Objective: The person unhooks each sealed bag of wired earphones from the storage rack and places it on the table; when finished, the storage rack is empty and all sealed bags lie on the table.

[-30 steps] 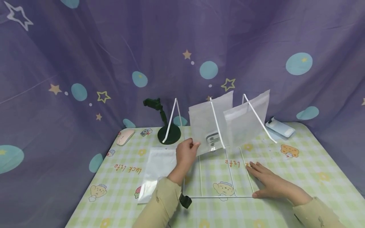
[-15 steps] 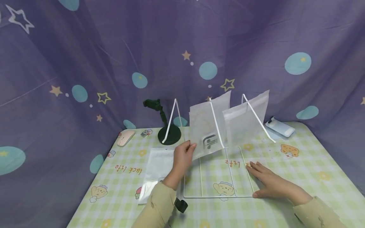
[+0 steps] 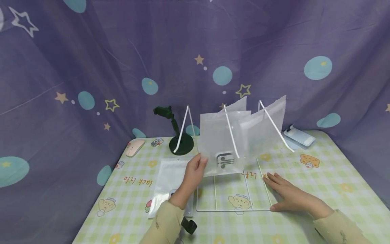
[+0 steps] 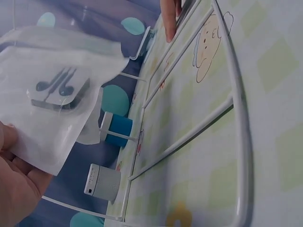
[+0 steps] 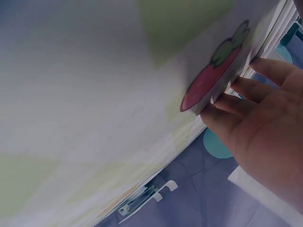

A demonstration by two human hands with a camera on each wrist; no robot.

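My left hand (image 3: 192,173) pinches the lower left edge of a frosted plastic bag (image 3: 213,134), thumb on its near face. A printed earphone picture marks the bag's lower part; in the left wrist view a small earphone box (image 4: 61,90) shows through the plastic. This bag overlaps the middle divider of a white wire rack (image 3: 231,210). Another frosted bag (image 3: 265,128) leans at the right divider, and the top corner of one more (image 3: 239,105) shows behind. My right hand (image 3: 289,195) rests at the rack's right front corner, fingers spread, fingertips down on the tabletop.
A flat frosted bag (image 3: 166,179) lies left of the rack, partly behind my left forearm. Farther back stand a dark phone stand (image 3: 181,144) and a pink mouse (image 3: 135,147). A pale blue flat object (image 3: 300,136) lies at the back right. A purple curtain (image 3: 182,40) hangs behind.
My left hand has moved slightly left and down, turning the bag to face me and swinging its lower edge nearer. A bag corner behind it has come into sight. My right hand stays put.
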